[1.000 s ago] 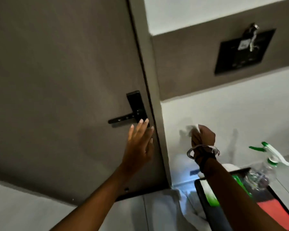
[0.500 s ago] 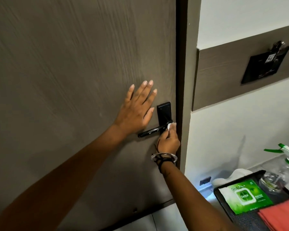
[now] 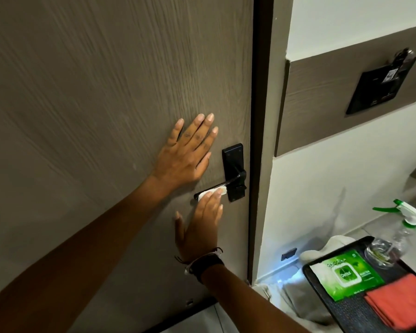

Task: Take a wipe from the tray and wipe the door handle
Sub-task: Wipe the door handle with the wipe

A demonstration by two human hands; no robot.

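**A:** Where are your hands relative to the black metal lever door handle (image 3: 228, 182)?

**B:** Your left hand (image 3: 186, 156) lies flat on the grey-brown wood-grain door (image 3: 94, 92), just up and left of the handle, fingers extended and slightly spread, holding nothing. Your right hand (image 3: 199, 227) reaches up from below the handle, fingers straight and close together, thumb out to the side.

**A:** And the small white wipe (image 3: 210, 193)?

**B:** It sits on the handle's lever, towards its free left end, pressed there under your right fingertips (image 3: 217, 192).

**A:** What else is near the handle?

**B:** Well to its lower right is a black rectangular tray (image 3: 346, 306). On it lie a green packet of wipes (image 3: 346, 276) and a folded red cloth (image 3: 404, 301). A clear spray bottle with a green-and-white trigger (image 3: 404, 219) stands at the tray's far edge; I cannot tell whether it is on the tray.
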